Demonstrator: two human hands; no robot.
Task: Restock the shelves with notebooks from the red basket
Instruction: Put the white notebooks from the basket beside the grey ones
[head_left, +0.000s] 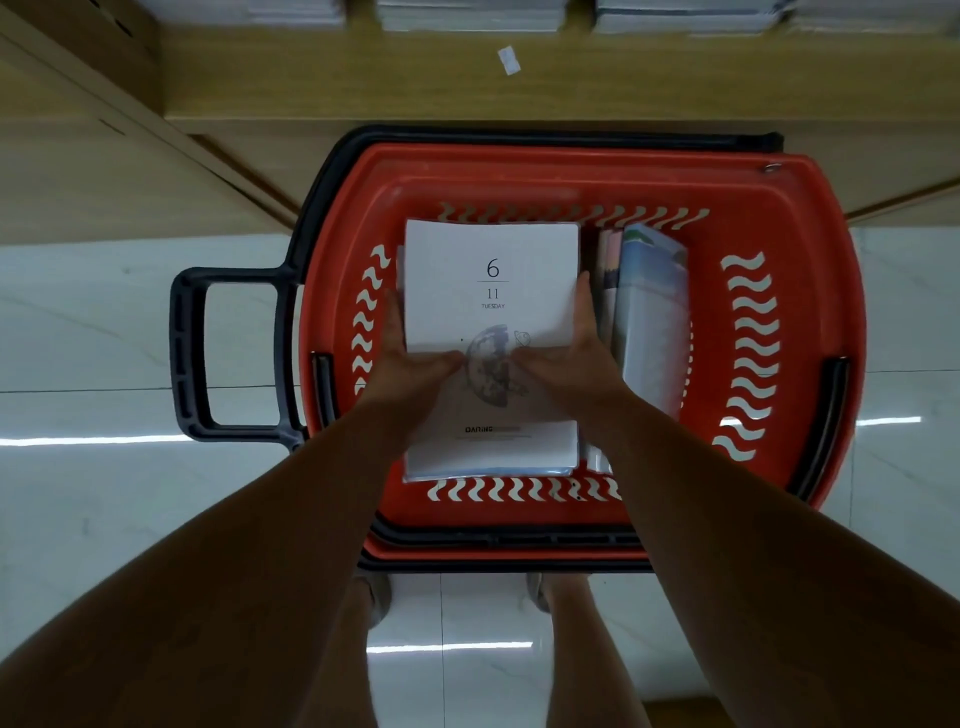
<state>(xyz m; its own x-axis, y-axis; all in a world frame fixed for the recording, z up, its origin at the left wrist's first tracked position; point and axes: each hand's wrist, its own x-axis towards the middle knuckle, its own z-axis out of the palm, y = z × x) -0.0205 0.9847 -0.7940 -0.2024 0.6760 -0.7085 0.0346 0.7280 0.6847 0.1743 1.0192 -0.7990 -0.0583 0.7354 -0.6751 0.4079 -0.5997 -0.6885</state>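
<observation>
– Glossy white floor (104, 338) tiles, is that what it all stands on?
– Yes, with a wooden shelf (571, 78) along the far side. Stacks of pale notebooks (467, 15) lie on it, and a small white label (509, 60) is stuck to its front edge; its print is too small to read.
– And the red basket (810, 218)?
– On the floor, right against the shelf base. Its black handle (189, 358) sticks out to the left.
– What is inside?
– A white notebook (491, 260) lies flat in the left part, on top of others whose white edges show beneath it. To the right, a few coloured notebooks (654, 312) stand on edge, leaning against each other.
– Can you read the cover?
– "6", a thin line, "11", then "TUESDAY". Below is a drawing of a moon with a little planet beside it. Near the bottom edge it says "DARING"; the smaller print after that is blurred.
– How are the hands placed?
– The left hand (410, 364) grips the notebook's left edge, thumb flat on the cover, fingers (396, 317) pressed together along the side. The right hand (571, 358) mirrors it on the right edge, its fingers (583, 301) also together, thumb on the moon.
– Is the notebook lifted?
– I cannot tell.
</observation>
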